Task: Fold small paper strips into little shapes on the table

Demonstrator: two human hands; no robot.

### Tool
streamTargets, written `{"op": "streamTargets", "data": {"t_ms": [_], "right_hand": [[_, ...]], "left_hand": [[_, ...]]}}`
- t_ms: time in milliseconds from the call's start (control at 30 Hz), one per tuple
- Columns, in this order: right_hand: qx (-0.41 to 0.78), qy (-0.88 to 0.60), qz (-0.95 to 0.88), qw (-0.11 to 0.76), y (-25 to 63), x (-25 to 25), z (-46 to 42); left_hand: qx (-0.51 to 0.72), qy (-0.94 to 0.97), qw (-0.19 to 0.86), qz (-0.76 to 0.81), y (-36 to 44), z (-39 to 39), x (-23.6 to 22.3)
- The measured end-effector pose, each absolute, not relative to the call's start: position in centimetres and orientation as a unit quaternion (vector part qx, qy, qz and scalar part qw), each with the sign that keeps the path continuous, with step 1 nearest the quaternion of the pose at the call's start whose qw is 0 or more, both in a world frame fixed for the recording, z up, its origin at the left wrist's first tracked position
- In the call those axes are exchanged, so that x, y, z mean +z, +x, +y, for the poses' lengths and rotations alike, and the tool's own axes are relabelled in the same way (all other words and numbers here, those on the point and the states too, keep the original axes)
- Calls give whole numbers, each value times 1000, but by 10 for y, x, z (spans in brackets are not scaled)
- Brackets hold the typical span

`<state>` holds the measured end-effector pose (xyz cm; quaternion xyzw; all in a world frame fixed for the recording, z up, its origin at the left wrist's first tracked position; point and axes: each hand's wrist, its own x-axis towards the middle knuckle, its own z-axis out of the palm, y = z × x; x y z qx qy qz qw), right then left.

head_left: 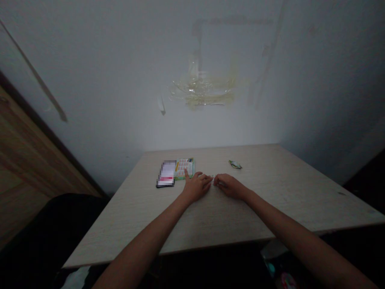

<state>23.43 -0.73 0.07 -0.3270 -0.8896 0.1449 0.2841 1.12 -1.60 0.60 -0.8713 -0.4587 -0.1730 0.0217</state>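
Note:
Both my hands rest on a pale wooden table (270,208), fingertips almost meeting at its middle. My left hand (197,185) has its fingers curled, with one finger raised towards a colourful printed card (184,167). My right hand (229,185) is curled too, and its fingertips pinch a small pale thing (214,179) that I cannot make out. The left fingertips touch that same spot.
A phone (166,174) with a blurred screen lies left of the card. A small green wrapper (235,164) lies farther back on the right. Behind the table stands a white wall with tape remains (201,92). A wooden panel (27,160) is at left.

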Motion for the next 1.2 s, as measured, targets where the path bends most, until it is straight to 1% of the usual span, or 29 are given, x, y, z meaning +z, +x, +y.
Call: {"op": "streamTargets", "data": {"t_ms": [167, 367, 433, 633, 900, 1033, 1200], "right_hand": [[171, -321, -881, 303, 235, 4, -11], [189, -373, -822, 387, 236, 2, -8], [175, -388, -818, 387, 236, 0, -5], [150, -402, -834, 347, 234, -1, -3], [146, -365, -862, 320, 232, 3, -8], [171, -360, -854, 335, 233, 3, -8], [198, -407, -791, 412, 238, -2, -2]], "left_hand": [[-168, -870, 13, -463, 10, -15, 6], [-163, -870, 15, -465, 9, -15, 6], [-165, -871, 9, -463, 9, -15, 6], [-178, -870, -2, -460, 9, -15, 4], [-177, -869, 8, -461, 9, -14, 3], [-169, -870, 7, -463, 8, -14, 3], [-186, -863, -7, -470, 8, -12, 2]]}}
